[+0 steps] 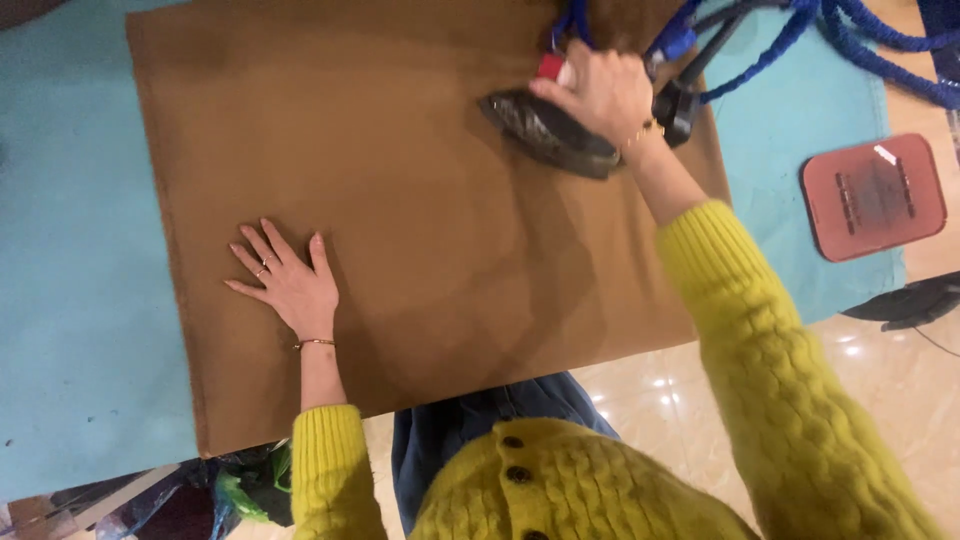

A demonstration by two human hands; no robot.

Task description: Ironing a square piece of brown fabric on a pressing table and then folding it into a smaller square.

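While the brown cloth (420,220) lies flat across the turquoise-covered counter (80,300), left hand (288,283) is spread, palm pressed on its near-left part. Right hand (603,92) is wrapped around the handle of the dark iron (545,130) at the cloth's far-right edge. Red mat (873,196) sits well right.

Brown cloth (400,220) spread flat on the table, dark iron (548,132) resting sole-down near its far edge

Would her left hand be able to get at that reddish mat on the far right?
Probably not as things stand: the left hand lies flat on the brown cloth, and the right arm with the iron crosses between it and the reddish mat.
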